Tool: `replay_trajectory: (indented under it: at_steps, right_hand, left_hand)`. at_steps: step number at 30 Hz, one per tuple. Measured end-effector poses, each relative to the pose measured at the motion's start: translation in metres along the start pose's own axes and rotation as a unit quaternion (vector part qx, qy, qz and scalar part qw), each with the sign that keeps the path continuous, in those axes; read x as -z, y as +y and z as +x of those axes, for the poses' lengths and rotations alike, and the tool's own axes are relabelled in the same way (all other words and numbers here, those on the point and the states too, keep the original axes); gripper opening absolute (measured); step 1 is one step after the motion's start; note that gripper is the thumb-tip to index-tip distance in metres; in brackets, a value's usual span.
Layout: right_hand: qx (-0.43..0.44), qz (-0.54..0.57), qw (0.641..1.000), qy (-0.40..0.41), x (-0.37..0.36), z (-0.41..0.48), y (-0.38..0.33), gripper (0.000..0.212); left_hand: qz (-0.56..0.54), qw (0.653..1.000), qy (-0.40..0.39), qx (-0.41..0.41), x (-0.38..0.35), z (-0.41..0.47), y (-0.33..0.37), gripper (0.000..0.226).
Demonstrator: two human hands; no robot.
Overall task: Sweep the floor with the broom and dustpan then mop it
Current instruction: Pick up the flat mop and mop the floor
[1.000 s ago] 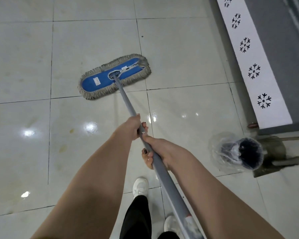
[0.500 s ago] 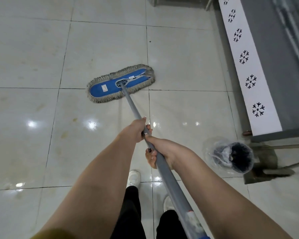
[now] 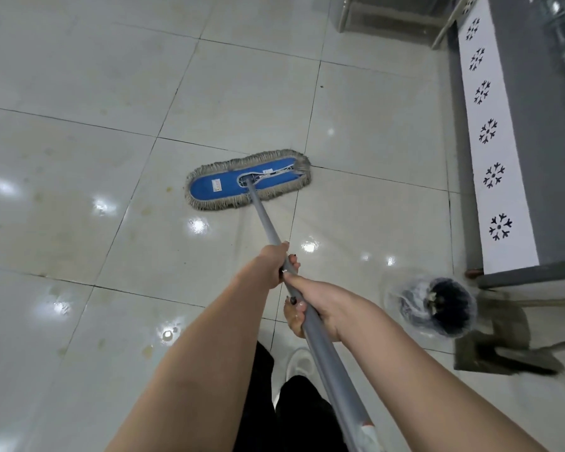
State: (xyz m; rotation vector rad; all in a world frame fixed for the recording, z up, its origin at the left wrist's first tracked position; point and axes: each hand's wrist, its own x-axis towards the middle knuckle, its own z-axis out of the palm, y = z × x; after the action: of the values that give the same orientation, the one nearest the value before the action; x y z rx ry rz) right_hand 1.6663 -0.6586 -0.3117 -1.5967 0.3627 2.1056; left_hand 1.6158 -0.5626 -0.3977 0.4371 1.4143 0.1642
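Mopping stage underway, sweeping judged done: left hand (image 3: 273,264) and right hand (image 3: 320,306) both clamp the handle (image 3: 265,220), mop (image 3: 247,182) flat on floor (image 3: 79,76) ahead; faint stains remain.

- The mop head (image 3: 221,187) is a flat blue pad ringed with grey-beige fringe. It lies flat on the tiles across a grout line.
- Its grey pole (image 3: 268,228) joins the pad's middle and slants back toward the viewer.
- The floor (image 3: 79,158) is glossy pale tile with dark grout lines and faint yellowish stains.
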Motion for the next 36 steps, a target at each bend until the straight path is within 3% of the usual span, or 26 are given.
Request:
replay_trajectory:
  at_steps: [8, 21, 36]
  right_hand:
    - [-0.003, 0.010, 1.000, 0.014, -0.025, -0.004, 0.055, 0.043]
    - [0.010, 0.038, 0.998, 0.046, -0.130, 0.018, 0.159, 0.043]
    - [-0.005, 0.042, 0.998, 0.044, -0.149, 0.010, 0.279, 0.046]
  left_hand:
    - [-0.009, 1.000, -0.006, -0.014, 0.039, -0.031, -0.041, 0.028]
    - [0.034, 0.998, -0.052, 0.001, 0.163, -0.053, -0.090, 0.018]
    - [0.039, 0.998, -0.045, 0.014, 0.216, -0.109, -0.184, 0.026]
